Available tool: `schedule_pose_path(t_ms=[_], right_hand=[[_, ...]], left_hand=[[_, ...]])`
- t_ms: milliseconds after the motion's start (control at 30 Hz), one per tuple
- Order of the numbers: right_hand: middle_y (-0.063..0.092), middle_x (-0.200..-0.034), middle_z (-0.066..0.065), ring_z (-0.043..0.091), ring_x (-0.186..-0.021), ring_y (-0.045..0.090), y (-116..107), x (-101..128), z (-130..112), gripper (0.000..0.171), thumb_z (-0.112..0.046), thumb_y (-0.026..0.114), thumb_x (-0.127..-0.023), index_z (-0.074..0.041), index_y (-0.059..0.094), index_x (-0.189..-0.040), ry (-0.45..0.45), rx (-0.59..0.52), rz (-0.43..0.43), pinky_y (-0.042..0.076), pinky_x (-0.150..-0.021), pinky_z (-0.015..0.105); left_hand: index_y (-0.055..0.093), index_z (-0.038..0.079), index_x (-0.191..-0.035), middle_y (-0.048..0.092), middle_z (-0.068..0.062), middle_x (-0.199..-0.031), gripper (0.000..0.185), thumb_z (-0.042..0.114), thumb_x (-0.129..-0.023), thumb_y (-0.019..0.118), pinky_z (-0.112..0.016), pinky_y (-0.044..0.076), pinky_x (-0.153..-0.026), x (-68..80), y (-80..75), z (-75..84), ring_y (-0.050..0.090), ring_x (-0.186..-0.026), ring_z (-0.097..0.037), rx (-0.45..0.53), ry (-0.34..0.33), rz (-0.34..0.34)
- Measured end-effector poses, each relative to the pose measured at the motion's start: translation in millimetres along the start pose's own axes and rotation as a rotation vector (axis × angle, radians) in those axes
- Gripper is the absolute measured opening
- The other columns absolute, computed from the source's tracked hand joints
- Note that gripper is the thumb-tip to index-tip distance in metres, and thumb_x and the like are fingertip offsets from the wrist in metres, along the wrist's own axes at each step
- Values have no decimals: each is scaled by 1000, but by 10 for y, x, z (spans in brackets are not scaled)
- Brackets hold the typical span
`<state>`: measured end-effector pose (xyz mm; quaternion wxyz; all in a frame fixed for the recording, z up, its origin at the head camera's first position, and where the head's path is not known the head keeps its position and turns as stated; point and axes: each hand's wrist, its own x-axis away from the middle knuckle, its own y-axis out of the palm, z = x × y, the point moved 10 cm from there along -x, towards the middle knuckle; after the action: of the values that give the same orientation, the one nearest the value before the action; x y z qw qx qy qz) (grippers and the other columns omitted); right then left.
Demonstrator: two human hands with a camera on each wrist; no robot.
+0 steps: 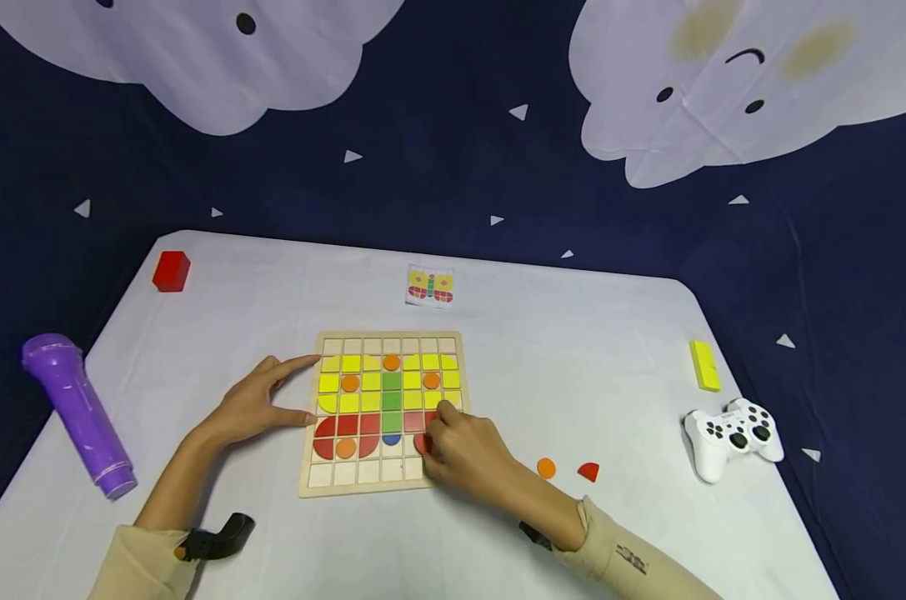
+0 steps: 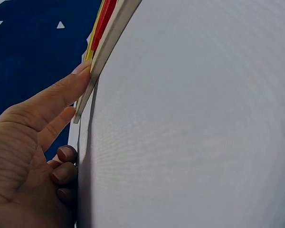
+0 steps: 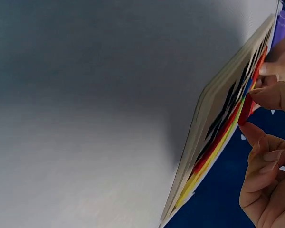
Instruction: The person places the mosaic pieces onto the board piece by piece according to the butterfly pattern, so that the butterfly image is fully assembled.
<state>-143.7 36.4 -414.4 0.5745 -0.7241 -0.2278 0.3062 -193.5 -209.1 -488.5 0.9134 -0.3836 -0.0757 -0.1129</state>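
Note:
A wooden grid board (image 1: pixel 370 488) lies on the table, its squares partly filled with flat yellow, red, green, orange and blue tiles in a butterfly shape. At its left edge, my left hand (image 1: pixel 250 407) touches the frame with outstretched thumb and forefinger; the other fingers are curled in the left wrist view. My right hand (image 1: pixel 468 450) is over the board's lower right part and pinches a red rounded tile (image 3: pixel 246 109) between thumb and forefinger. This hand hides several squares there. To its right lie an orange round tile (image 1: pixel 546 467) and a red quarter-circle tile (image 1: pixel 588 472).
Behind the board lies a small butterfly picture card (image 1: pixel 431 286). A purple microphone-shaped thing (image 1: pixel 81 417) and a red block (image 1: pixel 171 272) are on the left. On the right are a yellow block (image 1: pixel 704 365) and a white game controller (image 1: pixel 733 437), near the table's edge.

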Motion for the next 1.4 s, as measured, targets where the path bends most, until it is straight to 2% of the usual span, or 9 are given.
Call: schedule_pose_path(t_ms=[200,400,633,833,1133,1400], right_hand=[[48,-75,-2,8,-55,44,79,-74,-63,15,-15,74,-78,-14,61,-71,-49,34,-3,35,-48,19],[49,-75,-3,7,-54,44,93,-78,-57,15,-15,74,-84,-14,63,-74,-57,-16,-1,35,-47,17],[55,-77,-3,8,-58,50,110,-64,-29,9,-13,75,-84,-13,67,-80,-29,-71,-10,39,-50,19],[55,-77,-4,8,-61,49,124,-58,-20,9,-14,74,-86,-14,67,-81,-18,-108,-22,40,-52,20],[56,-73,-5,8,-60,50,150,-65,-3,12,-18,73,-87,-15,65,-79,30,-85,-16,39,-50,22],[60,-82,-2,9,-62,53,146,-20,69,11,-24,74,-88,-13,71,-91,88,-128,-73,40,-53,23]], left_hand=[[45,18,-149,45,-9,-96,92,37,-70,87,-35,37,-70,7,6,-8,44,-89,-24,4,-2,4],[45,18,-149,42,-9,-94,92,37,-69,87,-35,34,-68,3,-5,-13,41,-85,-23,10,4,7],[45,19,-149,42,-9,-94,92,37,-70,88,-35,35,-69,-10,-4,-4,41,-86,-23,9,0,0],[45,19,-149,43,-9,-95,92,36,-69,88,-35,35,-69,-6,-5,-5,41,-86,-23,10,-2,0],[45,19,-149,46,-9,-99,92,37,-70,87,-36,39,-73,-4,-9,-3,44,-91,-25,-6,2,-2],[44,17,-150,45,-9,-98,92,37,-70,87,-36,38,-73,4,-7,-1,44,-91,-25,3,3,0]])
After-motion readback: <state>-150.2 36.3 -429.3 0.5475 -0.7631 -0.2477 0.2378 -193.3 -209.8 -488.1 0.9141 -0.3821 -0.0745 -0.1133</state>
